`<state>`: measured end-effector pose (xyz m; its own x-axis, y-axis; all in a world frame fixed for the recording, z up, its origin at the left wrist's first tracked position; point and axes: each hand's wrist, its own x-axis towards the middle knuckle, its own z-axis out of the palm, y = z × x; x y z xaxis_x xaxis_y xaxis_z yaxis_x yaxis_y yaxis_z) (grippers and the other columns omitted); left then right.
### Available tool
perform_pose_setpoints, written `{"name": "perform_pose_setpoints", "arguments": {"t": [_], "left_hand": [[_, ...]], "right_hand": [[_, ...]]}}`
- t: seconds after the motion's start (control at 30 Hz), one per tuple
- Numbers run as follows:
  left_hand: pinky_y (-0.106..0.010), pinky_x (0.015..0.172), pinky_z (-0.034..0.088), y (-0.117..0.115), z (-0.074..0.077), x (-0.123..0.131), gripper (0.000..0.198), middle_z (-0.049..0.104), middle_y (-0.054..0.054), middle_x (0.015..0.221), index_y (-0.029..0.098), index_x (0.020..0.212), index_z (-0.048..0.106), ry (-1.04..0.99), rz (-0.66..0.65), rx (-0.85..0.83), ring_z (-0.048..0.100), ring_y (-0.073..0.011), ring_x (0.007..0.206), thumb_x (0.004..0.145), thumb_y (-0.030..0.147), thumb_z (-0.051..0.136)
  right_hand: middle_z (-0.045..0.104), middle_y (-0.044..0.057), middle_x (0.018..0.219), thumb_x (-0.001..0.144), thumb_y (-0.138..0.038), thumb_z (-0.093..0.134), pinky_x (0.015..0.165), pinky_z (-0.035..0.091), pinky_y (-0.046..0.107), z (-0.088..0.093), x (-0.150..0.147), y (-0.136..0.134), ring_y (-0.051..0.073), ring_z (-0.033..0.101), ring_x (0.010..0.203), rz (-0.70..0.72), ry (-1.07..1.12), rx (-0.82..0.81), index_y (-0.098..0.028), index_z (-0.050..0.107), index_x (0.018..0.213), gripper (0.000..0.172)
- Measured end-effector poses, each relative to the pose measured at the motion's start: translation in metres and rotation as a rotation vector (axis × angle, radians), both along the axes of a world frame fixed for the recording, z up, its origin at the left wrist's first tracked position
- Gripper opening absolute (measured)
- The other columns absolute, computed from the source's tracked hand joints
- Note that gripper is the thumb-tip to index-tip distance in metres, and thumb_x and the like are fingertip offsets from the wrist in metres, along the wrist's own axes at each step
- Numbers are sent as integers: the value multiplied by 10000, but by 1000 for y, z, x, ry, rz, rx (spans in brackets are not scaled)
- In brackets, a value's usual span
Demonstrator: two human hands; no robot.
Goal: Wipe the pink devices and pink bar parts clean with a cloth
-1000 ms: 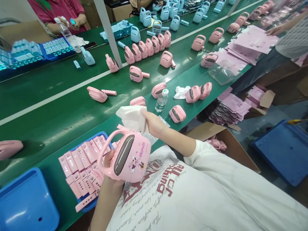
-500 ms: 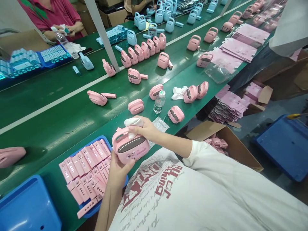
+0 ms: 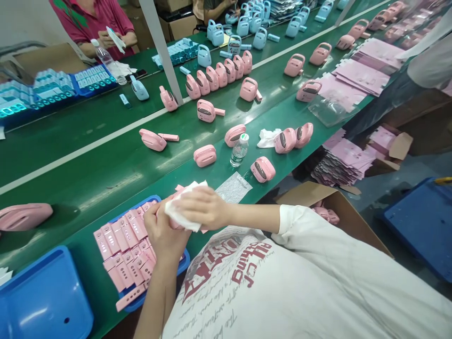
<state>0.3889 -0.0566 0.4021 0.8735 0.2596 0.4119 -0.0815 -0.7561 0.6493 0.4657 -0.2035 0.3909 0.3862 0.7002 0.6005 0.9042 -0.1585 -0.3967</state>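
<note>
My left hand [image 3: 165,233] grips a pink plastic case with a handle [image 3: 173,224], holding it up above the bench edge. Over its front, my right hand [image 3: 204,207] presses a white wiping cloth [image 3: 189,220], with the fingers bent and slightly blurred. Hand and cloth hide most of the case. Below my left hand lies a blue tray [image 3: 187,261] of narrow pink pieces [image 3: 124,235] with small dark round marks. Beyond my hands, another pink case [image 3: 205,155] and a clear bottle with a white cap [image 3: 239,151] stand on the green bench.
Several pink cases [image 3: 221,75] line the green belt [image 3: 116,155]. A metal post [image 3: 160,47] rises from it. A blue bin [image 3: 42,296] sits lower left; a cardboard box [image 3: 349,226] is at right. Across the belt, a person in a red shirt [image 3: 93,21] handles something white.
My right hand has spread the cloth over the front of the case, which showed before. The case has turned in my left hand. The whole view has shifted slightly.
</note>
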Motion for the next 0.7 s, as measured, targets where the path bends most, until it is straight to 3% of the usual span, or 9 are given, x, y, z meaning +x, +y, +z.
{"name": "perform_pose_setpoints", "arguments": {"t": [0.1, 0.2, 0.3, 0.4, 0.47, 0.57, 0.63, 0.7], "left_hand": [[-423, 902, 428, -3, 9, -1, 634, 483, -98, 1077, 207, 1168, 553, -89, -27, 179, 506, -266, 1004, 596, 353, 782], [-415, 901, 433, -1, 11, -1, 610, 484, -102, 1101, 225, 1177, 538, -87, -105, 228, 508, -270, 1031, 623, 345, 765], [-409, 886, 442, 5, 7, -1, 571, 482, -106, 1128, 236, 1171, 537, -49, -123, 262, 513, -278, 1050, 645, 315, 745], [-404, 875, 450, 13, 6, 0, 599, 504, -101, 1119, 239, 1187, 523, 25, -238, 249, 521, -277, 1045, 639, 335, 748], [-414, 885, 448, 17, 7, 0, 624, 532, -88, 1091, 237, 1173, 526, 76, -311, 191, 526, -275, 1037, 608, 351, 764], [-423, 883, 460, 15, 9, -1, 667, 577, -69, 1076, 227, 1124, 549, 195, -176, -88, 549, -272, 1020, 520, 342, 808], [-414, 837, 493, 10, 9, -1, 706, 618, -68, 1051, 205, 1116, 555, 279, -40, -451, 591, -269, 967, 476, 328, 828], [-396, 800, 515, 4, 6, 0, 673, 659, -66, 995, 182, 1102, 572, 293, 28, -820, 626, -260, 911, 495, 338, 819]], "right_hand": [[636, 101, 825, 808, -635, 462, 739, 441, 332, -6, 18, -7, 203, 578, 803, -113, 207, 53, -166, 592, 835, 487], [460, 2, 552, 779, -724, 388, 577, 349, 274, 6, 24, -13, 136, 461, 563, 23, 375, 27, -205, 458, 579, 561], [381, -24, 491, 854, -664, 283, 515, 259, 249, 29, 21, -17, 91, 364, 486, 163, 562, -76, -192, 385, 502, 597], [368, -41, 459, 828, -672, 355, 474, 244, 227, 42, 22, -15, 65, 325, 455, 321, 847, -191, -174, 406, 491, 604], [390, -45, 458, 765, -709, 436, 452, 269, 211, 41, 30, -10, 62, 347, 452, 342, 1088, -112, -159, 464, 516, 605], [508, -17, 523, 751, -744, 416, 481, 386, 213, 31, 47, -2, 91, 468, 506, 71, 1401, 358, -134, 580, 655, 638], [587, 13, 611, 804, -730, 330, 550, 464, 235, 24, 56, 1, 119, 555, 593, -155, 1468, 716, -131, 619, 790, 665], [635, 32, 708, 817, -716, 325, 634, 505, 249, 19, 57, 0, 139, 609, 707, -309, 1441, 866, -135, 625, 906, 660]]}}
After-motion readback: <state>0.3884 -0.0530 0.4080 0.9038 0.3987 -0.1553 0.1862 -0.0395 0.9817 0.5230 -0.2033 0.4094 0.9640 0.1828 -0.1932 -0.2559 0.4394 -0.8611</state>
